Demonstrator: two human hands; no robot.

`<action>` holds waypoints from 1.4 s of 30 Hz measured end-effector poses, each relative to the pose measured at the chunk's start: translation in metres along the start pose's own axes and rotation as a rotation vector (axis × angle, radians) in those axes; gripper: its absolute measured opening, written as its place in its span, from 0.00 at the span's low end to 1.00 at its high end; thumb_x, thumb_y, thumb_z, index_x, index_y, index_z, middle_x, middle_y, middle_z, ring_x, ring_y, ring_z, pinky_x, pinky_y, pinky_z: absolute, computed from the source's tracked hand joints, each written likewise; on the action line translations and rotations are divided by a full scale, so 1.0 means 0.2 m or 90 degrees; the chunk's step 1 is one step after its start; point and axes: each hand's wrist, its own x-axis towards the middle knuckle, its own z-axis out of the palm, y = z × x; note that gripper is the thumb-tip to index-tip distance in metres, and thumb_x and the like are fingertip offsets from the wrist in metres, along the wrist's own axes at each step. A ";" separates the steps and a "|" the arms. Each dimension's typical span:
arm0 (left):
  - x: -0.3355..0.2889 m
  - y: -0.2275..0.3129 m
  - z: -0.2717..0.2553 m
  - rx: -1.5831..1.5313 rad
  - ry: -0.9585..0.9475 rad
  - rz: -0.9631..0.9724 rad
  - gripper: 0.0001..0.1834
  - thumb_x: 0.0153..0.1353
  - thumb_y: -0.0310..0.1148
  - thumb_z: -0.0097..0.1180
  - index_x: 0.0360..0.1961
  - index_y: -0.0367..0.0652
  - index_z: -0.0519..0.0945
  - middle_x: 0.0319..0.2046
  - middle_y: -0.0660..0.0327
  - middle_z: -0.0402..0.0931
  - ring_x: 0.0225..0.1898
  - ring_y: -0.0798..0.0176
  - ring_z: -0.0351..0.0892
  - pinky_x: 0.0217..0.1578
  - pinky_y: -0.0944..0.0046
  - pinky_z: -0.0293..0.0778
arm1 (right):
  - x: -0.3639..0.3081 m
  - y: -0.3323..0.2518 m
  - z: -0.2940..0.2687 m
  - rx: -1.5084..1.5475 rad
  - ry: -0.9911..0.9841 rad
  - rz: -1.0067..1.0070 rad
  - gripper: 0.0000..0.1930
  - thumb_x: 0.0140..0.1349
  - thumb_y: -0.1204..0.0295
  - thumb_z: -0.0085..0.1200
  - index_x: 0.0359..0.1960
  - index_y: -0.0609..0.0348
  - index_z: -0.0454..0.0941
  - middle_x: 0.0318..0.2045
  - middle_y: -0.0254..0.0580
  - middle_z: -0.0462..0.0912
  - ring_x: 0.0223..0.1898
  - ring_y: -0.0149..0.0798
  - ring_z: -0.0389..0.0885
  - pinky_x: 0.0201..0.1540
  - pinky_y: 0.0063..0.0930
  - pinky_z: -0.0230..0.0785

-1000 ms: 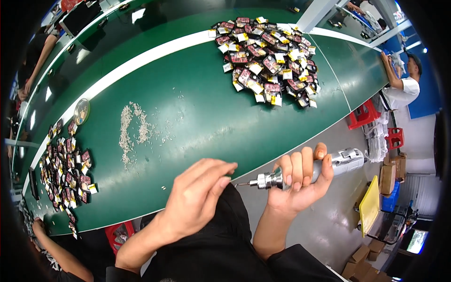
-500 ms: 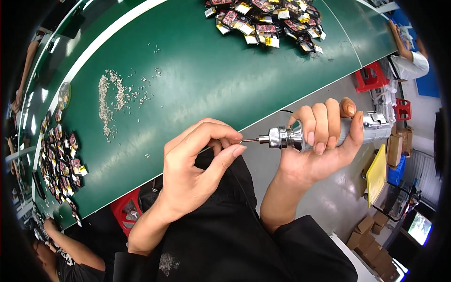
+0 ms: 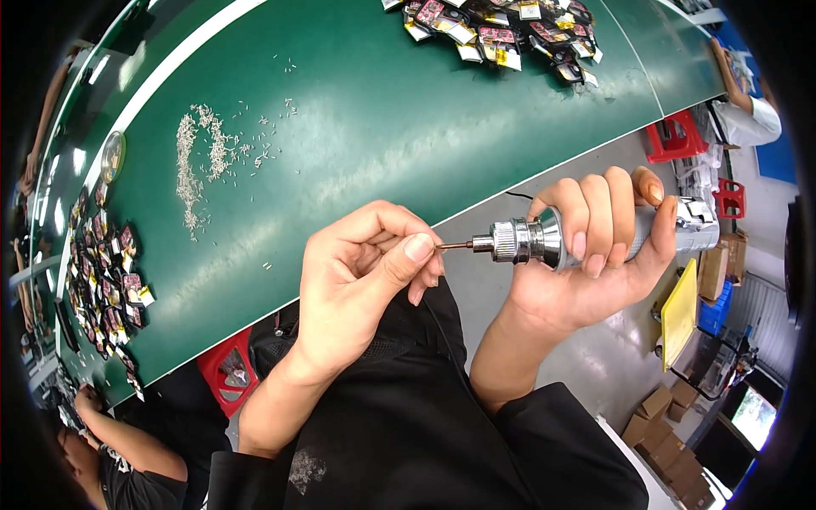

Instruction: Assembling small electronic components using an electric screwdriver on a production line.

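Note:
My right hand [image 3: 595, 246] is wrapped around a grey and silver electric screwdriver [image 3: 552, 236], held level and pointing left. Its thin bit [image 3: 455, 246] reaches to the fingertips of my left hand [image 3: 365, 276]. There the left thumb and index finger are pinched together right at the bit's end, and the other fingers curl below. Whatever small piece sits between them is hidden by the thumb. Both hands are above my lap, by the near edge of the green table [image 3: 357, 136].
Small silver screws [image 3: 187, 161] lie scattered at the left of the table. Black-cased parts with yellow-taped battery pouches are heaped at the far side [image 3: 501, 38] and far left [image 3: 106, 280]. A co-worker's arm [image 3: 127, 433] is at lower left. A red stool [image 3: 228, 374] stands under the table edge.
My left thumb and index finger have closed over the bit's tip, where a tiny pale piece showed earlier. The screwdriver has shifted slightly right and up. The view has moved a little.

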 end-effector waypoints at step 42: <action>0.63 0.22 0.16 1.073 -0.051 0.608 0.20 0.44 0.24 0.64 0.42 0.35 0.76 0.41 0.54 0.70 0.44 0.55 0.70 0.42 0.60 0.69 | 0.00 -0.10 -0.04 -0.043 0.146 -0.099 0.08 0.67 0.67 0.40 0.32 0.56 0.66 0.10 0.27 0.57 0.09 0.24 0.54 0.15 0.21 0.56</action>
